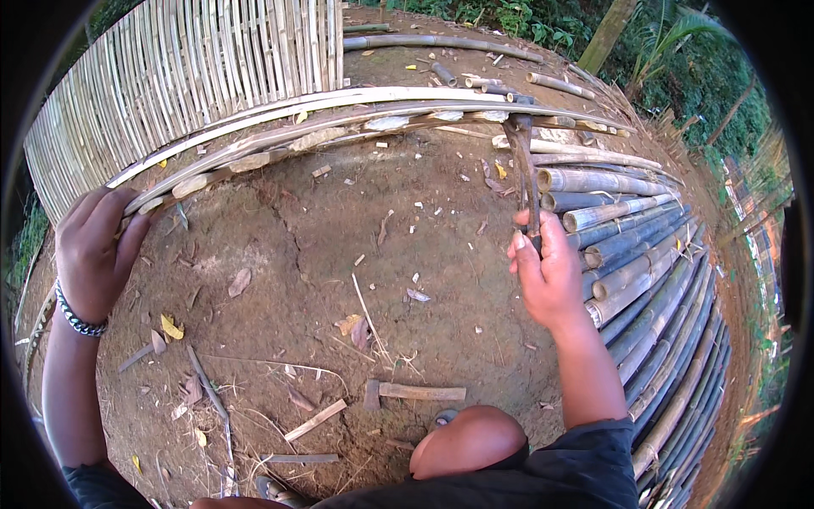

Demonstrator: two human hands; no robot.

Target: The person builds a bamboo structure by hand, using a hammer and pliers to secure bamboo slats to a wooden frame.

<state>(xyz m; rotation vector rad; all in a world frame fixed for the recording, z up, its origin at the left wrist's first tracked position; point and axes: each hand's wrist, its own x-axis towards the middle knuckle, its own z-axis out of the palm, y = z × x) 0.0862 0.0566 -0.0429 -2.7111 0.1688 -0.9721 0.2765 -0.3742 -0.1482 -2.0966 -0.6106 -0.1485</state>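
**One strip, two hands, one tool**

We list, largest first:

Stack: bamboo poles, pale and dark, lying along our right side.

Panel: slatted, at upper left, beyond the strip.

Strip: long, bamboo, running crosswise ahead of us from the left hand to past the tool, with rough pale chunks along its near edge.

Left hand: fingers closed around the strip's left end; a chain bracelet on the wrist.

Right hand: wrapped about the tool's handle, well apart from the left.

Tool: dark, pointing away from us, its head at the strip's right-hand part. Whether the two touch, we cannot tell.

Hatchet: wooden-handled, flat on the earth near us, in neither hand.

Leaf: yellow, on the ground at left.

Step in hand, as we judge it: steadying the strip at one end while the tool works it farther along. The next move calls, we think, for a firm left hold and a well-aimed tool head, lest the strip roll or slip.
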